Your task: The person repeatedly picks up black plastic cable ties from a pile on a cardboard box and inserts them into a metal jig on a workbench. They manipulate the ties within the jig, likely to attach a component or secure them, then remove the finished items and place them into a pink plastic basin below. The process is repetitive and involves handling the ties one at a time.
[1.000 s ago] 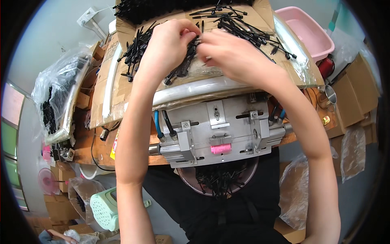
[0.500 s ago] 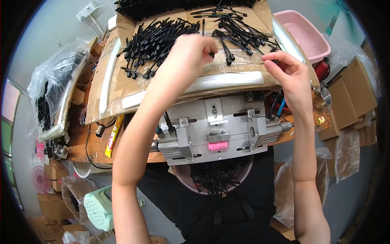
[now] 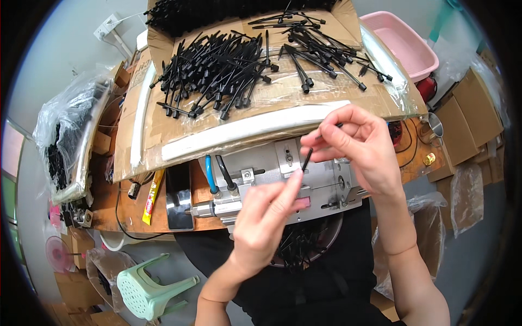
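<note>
Above the metal fixture (image 3: pixel 255 176), my two hands are close together. My left hand (image 3: pixel 261 225) is closed, its thumb and index finger pinching a thin black plastic rod (image 3: pixel 308 158) that points up toward the other hand. My right hand (image 3: pixel 361 144) pinches a dark rod-like piece (image 3: pixel 339 125), mostly hidden by the fingers. Between the fixture's two clamp blocks lies a pink block (image 3: pixel 302 202), partly covered by my left hand. Beyond, a cardboard sheet (image 3: pixel 304 106) carries a big pile of black rods with thick heads (image 3: pixel 212 70) and a smaller group (image 3: pixel 321 51) to its right.
Below the fixture, a bowl of black rods (image 3: pixel 304 244) sits at my lap. A phone (image 3: pixel 179 195) and a yellow packet (image 3: pixel 153 196) lie on the wooden table to the left. A pink basin (image 3: pixel 402 43) stands at far right, a green stool (image 3: pixel 144 290) at lower left.
Both hands have come back from the piles on the cardboard to above the fixture, nearer each other. The phone and blue tube, hidden before by my left arm, now show.
</note>
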{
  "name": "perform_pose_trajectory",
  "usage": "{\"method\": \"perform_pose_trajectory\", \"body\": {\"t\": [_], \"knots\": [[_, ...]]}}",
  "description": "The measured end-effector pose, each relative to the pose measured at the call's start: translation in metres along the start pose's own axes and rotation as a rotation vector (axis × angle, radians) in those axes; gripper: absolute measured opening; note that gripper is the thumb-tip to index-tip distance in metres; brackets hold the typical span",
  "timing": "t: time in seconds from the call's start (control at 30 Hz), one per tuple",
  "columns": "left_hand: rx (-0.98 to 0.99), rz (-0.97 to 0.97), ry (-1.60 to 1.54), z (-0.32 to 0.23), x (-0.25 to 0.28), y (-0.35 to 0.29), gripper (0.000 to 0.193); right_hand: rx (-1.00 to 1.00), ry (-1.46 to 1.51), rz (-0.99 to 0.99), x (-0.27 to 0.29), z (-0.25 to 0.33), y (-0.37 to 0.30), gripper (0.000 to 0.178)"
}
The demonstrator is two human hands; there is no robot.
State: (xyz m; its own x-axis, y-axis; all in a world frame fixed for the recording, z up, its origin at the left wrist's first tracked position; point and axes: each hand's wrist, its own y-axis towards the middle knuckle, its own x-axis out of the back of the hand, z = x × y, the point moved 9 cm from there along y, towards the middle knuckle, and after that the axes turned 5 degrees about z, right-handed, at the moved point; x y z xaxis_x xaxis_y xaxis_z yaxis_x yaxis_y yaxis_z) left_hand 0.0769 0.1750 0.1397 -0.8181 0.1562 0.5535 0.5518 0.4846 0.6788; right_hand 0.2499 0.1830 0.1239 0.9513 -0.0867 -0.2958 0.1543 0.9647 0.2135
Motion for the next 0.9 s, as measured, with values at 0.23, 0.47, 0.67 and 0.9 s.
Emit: {"method": "perform_pose_trajectory", "body": {"t": [0.23,0.47,0.67,0.9], "knots": [[-0.021,0.024,-0.003,-0.002,-0.003,-0.016,0.062,-0.125,0.096,0.045,-0.018,-0.003,-0.008,0.012],[-0.015,0.033,-0.037,-0.008,0.007,-0.016,0.061,-0.084,-0.015,0.112,-0.029,0.005,-0.011,0.01],[0.113,0.247,-0.295,-0.002,0.005,-0.03,0.059,-0.304,-0.143,0.402,-0.034,0.004,-0.015,0.009],[0.246,0.285,-0.375,-0.013,-0.004,-0.064,0.061,-0.466,-0.246,0.495,-0.043,-0.025,-0.038,0.007]]}}
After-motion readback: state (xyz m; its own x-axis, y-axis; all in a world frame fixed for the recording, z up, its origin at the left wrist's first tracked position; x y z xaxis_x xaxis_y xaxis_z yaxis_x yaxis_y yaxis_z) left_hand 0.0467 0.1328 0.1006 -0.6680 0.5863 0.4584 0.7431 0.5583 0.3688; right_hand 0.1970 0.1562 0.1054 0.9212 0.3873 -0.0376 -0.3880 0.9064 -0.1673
